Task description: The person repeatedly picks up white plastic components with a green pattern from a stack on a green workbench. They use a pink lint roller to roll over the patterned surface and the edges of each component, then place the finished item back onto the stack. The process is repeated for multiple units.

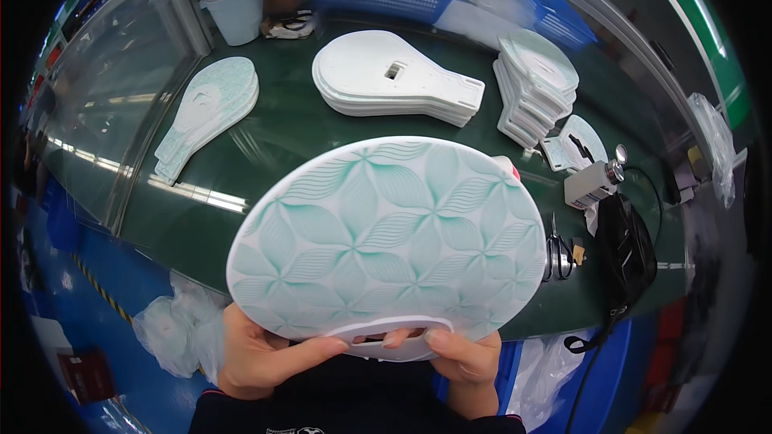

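The person's left hand point(256, 359) and right hand point(470, 358) grip the near edge of a rounded white plastic panel with green leaf patterning point(386, 233), held between them. With only that edge pinched, the broad far end might tip or slip if the thumbs loosened. A wide swing rightward could knock the white square-sided bottle with a metal top point(585, 186), or, farther beyond the grip, unsettle the overlapping stack of white plastic panels point(535, 84).
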